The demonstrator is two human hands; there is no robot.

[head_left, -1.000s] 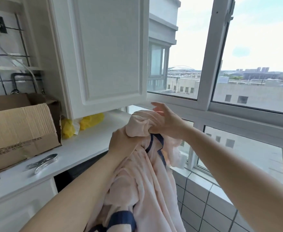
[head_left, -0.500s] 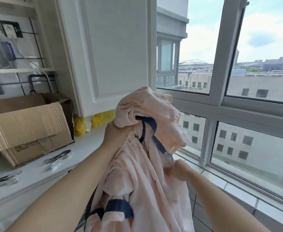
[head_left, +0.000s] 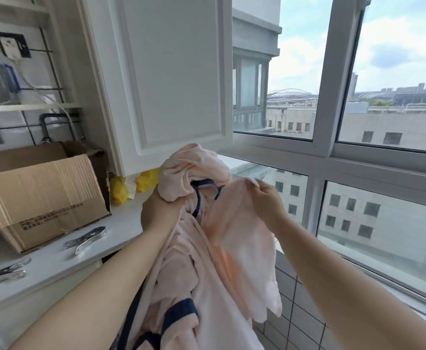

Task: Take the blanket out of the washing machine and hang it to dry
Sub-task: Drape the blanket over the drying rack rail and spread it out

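Far left, two metal clips lie on the white counter, the outer one cut off by the frame edge. Behind them sits an open cardboard box with print too small to read, and above it wall shelves hold cluttered items that are hard to make out. Another clip rests just right of the box. A white cabinet door hangs over the counter, and yellow bags are partly hidden under its lower edge.

The left hand is clenched around a bunched fold of the blanket, holding it up in front of the cabinet; its fingertips are buried in the cloth. The blanket is pale pink terry with navy trim, crumpled at the top and hanging down out of frame between both forearms. The right hand pinches an upper edge of the blanket between thumb and fingers, spreading a flat panel. Behind it stands the window, with white tiles below the sill.
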